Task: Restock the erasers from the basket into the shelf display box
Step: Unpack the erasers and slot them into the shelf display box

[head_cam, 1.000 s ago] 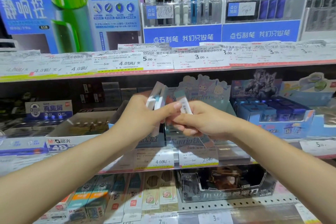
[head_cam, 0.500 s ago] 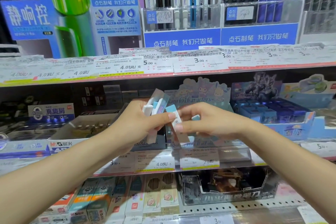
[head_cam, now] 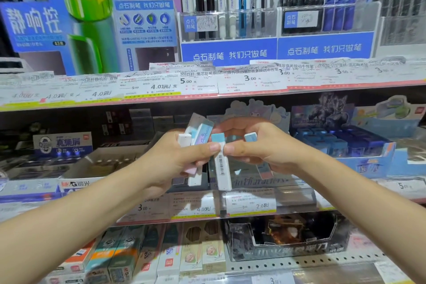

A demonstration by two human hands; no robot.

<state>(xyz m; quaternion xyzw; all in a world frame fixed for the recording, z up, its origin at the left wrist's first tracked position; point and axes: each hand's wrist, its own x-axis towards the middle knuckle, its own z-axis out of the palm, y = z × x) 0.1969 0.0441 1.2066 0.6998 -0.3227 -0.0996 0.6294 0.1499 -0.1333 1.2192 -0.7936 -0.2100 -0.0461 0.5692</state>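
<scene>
Both hands raised in front of the middle shelf [head_cam: 207,217], meeting at centre; the left hand [head_cam: 170,159] clasps a small fan of erasers [head_cam: 196,138], their ends standing up above the fist and down below it, evidently a reserve stock kept ready for feeding; the right hand [head_cam: 260,145] pinches the upper part of one long sleeved eraser [head_cam: 221,168] between thumb and forefinger, blue tip up and barcode toward the camera, with a second blue-tipped eraser [head_cam: 250,138] tucked in its curled fingers; the left thumb touches the same long eraser, so the piece appears to be passing from the bundle to the placing hand; the upright hold likely suits dropping it end-first into the display box [head_cam: 255,182], which stands just behind and below the hands, its cartoon header card [head_cam: 253,108] rising above the knuckles; the basket is out of view; price labels [head_cam: 251,205] line the shelf edge.
</scene>
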